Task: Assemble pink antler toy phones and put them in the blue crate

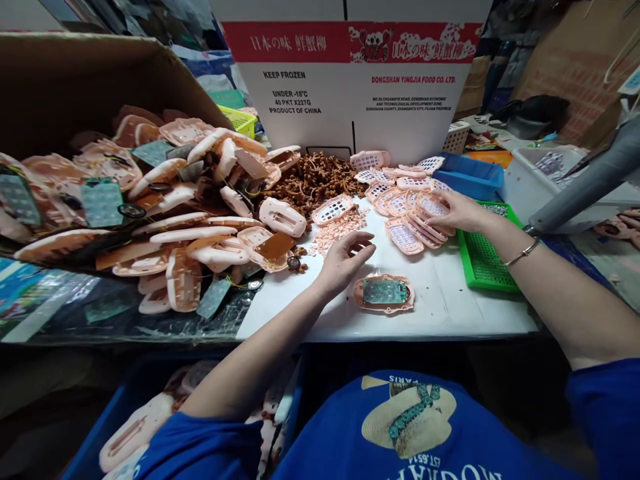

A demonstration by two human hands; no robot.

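Fingers of the left hand (347, 263) loose and bent a little, with nothing in them, just beside the pink bits (335, 233). Fingers of the right hand (456, 209) bent down onto the pile of covers (397, 201), touching at its right side. Cannot tell how tight, or whether on one cover only. Shell (358, 297) lying flat, open side up, near the middle of the tabletop's (450, 317) near edge, with a green board (383, 291) inside. Seems to be the main piece, and in neither hand. Pile of covers farther back, toward the tabletop's right edge, with the green basket (487, 257) just beside it.

Could bring up two covers at once, from such a close, leaning pile. Could also send some sliding toward the green basket, with too quick a tug. Might sweep pink bits toward the shell with the left hand, from being so near. Might then trap a bit under the rim. Might push the shell off the near edge, with a low wrist. At the tabletop's left edge, could set off a slide in the heap of shells (195, 235), with a bump.
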